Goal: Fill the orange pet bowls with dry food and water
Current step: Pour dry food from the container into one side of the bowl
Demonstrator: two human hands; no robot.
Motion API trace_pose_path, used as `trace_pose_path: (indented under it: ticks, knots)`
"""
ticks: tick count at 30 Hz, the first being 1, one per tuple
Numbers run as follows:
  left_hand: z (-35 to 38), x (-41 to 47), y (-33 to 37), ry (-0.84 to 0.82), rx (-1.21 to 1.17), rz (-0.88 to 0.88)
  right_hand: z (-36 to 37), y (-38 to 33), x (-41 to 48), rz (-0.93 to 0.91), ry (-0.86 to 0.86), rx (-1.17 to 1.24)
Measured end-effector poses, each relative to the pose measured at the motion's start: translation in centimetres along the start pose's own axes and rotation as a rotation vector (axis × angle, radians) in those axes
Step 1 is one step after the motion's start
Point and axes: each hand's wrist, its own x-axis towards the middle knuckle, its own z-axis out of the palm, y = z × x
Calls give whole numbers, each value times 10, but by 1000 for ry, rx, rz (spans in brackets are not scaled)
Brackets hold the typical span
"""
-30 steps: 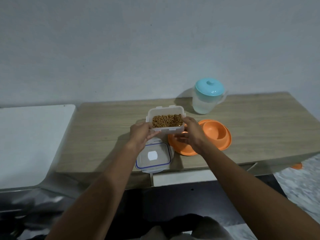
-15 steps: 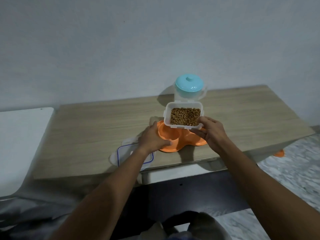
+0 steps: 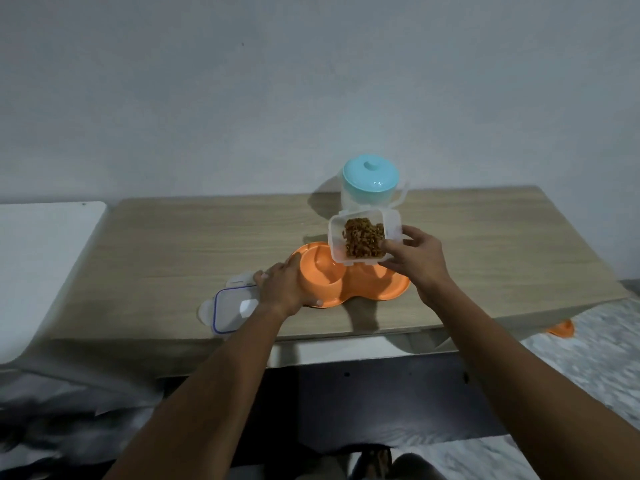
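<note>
Wood-grain table (image 3: 173, 244) against a plain grey wall (image 3: 311, 81). Orange pet bowls (image 3: 322, 275) sit near the table's front edge. L hand (image 3: 284, 289) grips the bowls' left rim. R hand (image 3: 415, 261) holds an open tub of dry food (image 3: 363, 237) just over the bowls. Tub lid (image 3: 228, 308) lies left of the bowls, teal-lidded jug (image 3: 370, 181) behind them. White surface (image 3: 41, 265) far left, marbled floor (image 3: 588, 358) to the right.

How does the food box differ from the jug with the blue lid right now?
The food box is open, with no lid on it; the jug wears its blue lid. The right hand holds the food box tilted above the orange bowls; the jug stands upright on the table. The food box is rectangular, the jug round. Both have pale, see-through walls.
</note>
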Motion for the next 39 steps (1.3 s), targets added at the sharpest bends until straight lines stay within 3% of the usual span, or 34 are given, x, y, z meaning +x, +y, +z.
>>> trace_pose_path:
  ticks: [17,39]
  knots:
    - [6,6,-10,-23,-18,-4,18,-13,-4,-276,-56,-405]
    - [2,0,-5,-18,-61,-28,16,-12,-2,-347,-53,-447]
